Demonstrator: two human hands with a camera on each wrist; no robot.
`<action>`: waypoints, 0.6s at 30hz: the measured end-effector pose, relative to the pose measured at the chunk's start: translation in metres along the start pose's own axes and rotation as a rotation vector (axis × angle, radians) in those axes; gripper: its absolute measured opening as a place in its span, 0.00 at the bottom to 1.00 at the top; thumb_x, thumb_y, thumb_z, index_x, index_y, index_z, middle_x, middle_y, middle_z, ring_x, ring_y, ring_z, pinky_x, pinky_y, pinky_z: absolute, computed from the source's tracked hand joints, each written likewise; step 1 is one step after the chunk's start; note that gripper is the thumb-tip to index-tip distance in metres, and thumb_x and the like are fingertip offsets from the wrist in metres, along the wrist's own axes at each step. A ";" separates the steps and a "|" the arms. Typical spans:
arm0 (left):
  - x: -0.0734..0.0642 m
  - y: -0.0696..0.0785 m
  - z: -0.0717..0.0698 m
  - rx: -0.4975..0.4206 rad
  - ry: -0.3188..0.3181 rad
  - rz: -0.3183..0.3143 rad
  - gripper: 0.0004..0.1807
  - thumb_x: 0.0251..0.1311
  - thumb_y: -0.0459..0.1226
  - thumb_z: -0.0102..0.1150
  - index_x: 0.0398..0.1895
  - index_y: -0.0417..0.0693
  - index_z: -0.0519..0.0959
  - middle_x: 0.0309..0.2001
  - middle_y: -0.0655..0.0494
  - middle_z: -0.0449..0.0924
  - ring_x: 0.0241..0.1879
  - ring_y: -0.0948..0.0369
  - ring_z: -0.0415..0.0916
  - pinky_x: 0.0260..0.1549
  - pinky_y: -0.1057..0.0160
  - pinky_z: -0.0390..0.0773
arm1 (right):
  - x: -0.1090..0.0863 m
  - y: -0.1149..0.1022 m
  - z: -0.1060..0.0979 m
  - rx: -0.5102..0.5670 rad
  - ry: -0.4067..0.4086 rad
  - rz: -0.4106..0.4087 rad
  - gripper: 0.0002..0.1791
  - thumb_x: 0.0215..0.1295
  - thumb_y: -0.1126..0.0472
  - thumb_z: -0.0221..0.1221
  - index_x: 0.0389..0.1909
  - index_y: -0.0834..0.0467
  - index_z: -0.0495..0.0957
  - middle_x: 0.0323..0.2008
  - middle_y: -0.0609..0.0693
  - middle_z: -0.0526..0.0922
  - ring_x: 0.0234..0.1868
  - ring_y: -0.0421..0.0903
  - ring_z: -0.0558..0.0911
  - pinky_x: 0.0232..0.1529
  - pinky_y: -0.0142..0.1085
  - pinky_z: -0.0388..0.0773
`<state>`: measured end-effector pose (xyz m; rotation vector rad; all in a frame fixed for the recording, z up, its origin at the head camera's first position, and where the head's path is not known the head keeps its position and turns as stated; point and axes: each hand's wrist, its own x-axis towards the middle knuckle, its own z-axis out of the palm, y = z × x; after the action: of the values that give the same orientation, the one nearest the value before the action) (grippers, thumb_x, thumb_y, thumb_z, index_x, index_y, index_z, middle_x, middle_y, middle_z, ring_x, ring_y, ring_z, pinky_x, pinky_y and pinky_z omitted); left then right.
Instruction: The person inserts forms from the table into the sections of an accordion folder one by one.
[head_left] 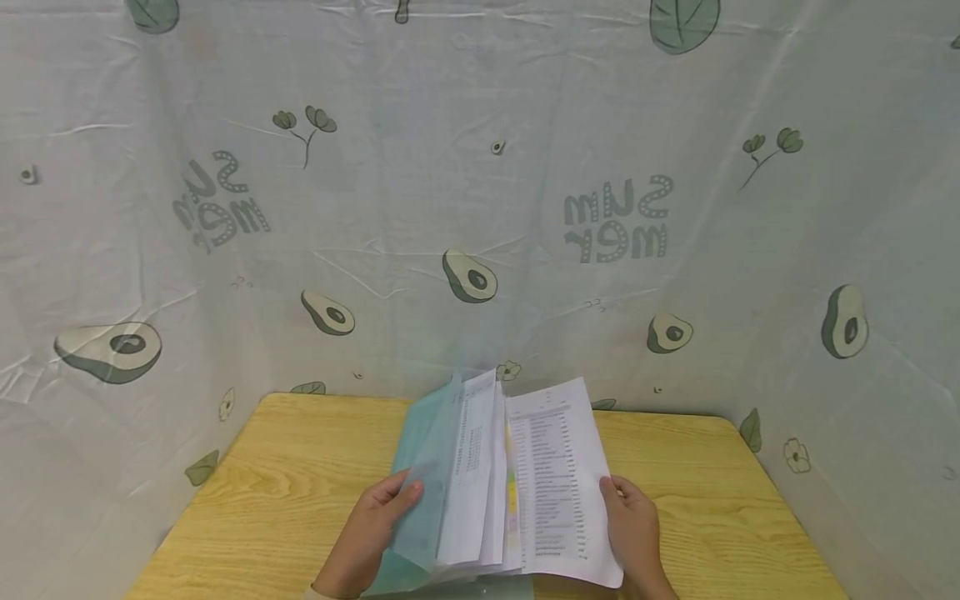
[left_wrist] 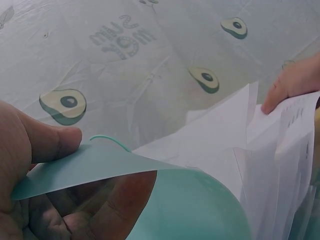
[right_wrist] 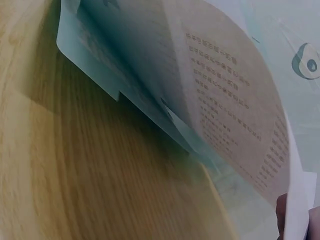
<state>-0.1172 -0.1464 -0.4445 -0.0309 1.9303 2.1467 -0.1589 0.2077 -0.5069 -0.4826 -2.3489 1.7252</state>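
A translucent teal plastic folder [head_left: 416, 433] stands tilted and spread over the table, with several printed white sheets [head_left: 468, 475] inside it. My left hand [head_left: 378, 521] pinches the folder's cover at its left edge, thumb on top, as the left wrist view also shows. On the other side, my right hand [head_left: 633, 521] holds the right edge of a printed sheet [head_left: 555, 483] between thumb and fingers. That sheet fans out to the right of the folder. A coloured strip, partly yellow, shows between the papers. In the right wrist view the printed sheet [right_wrist: 225, 100] bends in a curve above the table.
The light wood-grain table [head_left: 300, 450] lies under the folder. A pale curtain [head_left: 405, 192] printed with avocados, leaves and lettering hangs behind it and along both sides.
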 end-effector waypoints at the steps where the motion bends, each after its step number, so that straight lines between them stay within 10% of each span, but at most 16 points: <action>1: 0.000 0.000 0.000 0.003 0.001 -0.002 0.32 0.75 0.50 0.57 0.73 0.39 0.71 0.58 0.49 0.81 0.47 0.59 0.81 0.43 0.58 0.84 | -0.001 0.000 0.002 0.022 -0.017 0.011 0.24 0.81 0.52 0.53 0.59 0.71 0.78 0.29 0.55 0.88 0.23 0.48 0.86 0.22 0.37 0.81; 18: 0.003 -0.004 0.005 0.005 -0.008 -0.027 0.31 0.75 0.51 0.57 0.71 0.40 0.73 0.57 0.50 0.82 0.49 0.59 0.81 0.44 0.57 0.84 | -0.013 0.008 0.050 0.093 -0.089 0.019 0.20 0.80 0.56 0.56 0.55 0.71 0.79 0.28 0.55 0.87 0.25 0.49 0.86 0.22 0.38 0.81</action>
<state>-0.1185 -0.1410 -0.4487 -0.0470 1.9202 2.1213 -0.1623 0.1603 -0.5293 -0.4222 -2.3169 1.8914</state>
